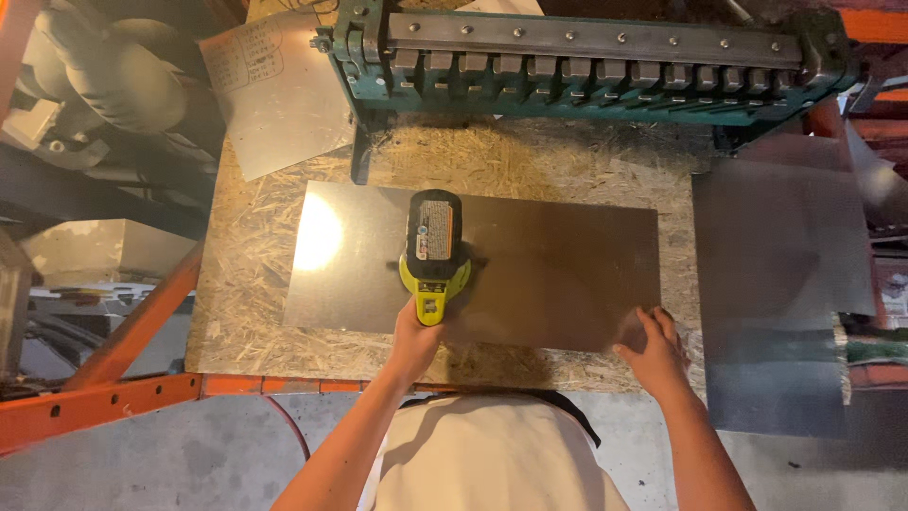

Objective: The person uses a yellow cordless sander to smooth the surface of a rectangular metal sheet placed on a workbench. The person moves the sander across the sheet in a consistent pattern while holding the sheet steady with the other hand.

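- On a chipboard workbench (255,284) framed in orange steel, a rectangular metal sheet (558,274) lies flat, its long side running left to right; it is dull grey-brown, smooth and unmarked, with a bright glare of reflected light near its left end.
- A cordless power tool (434,251) stands on the sheet, left of centre, its body lime green with a black battery pack on top that bears a grey label; what sits under the tool cannot be made out.
- The left hand (416,333) is wrapped tightly around the tool's green handle at the sheet's near edge.
- The right hand (653,348) rests with fingers spread on the sheet's near right corner, palm down, holding nothing.
- Behind the sheet, at the far edge of the bench, sits a teal-green sheet-metal brake (586,61) with a row of steel fingers along its front and a bolted bar above them.
- A second, larger grey sheet (780,284) lies to the right, overhanging the bench, well apart from the tool.
- Another light metal panel (274,90) leans at the back left, beside the brake.
- Below, the person's pale shirt (492,454) fills the lower frame over a concrete floor (142,464).
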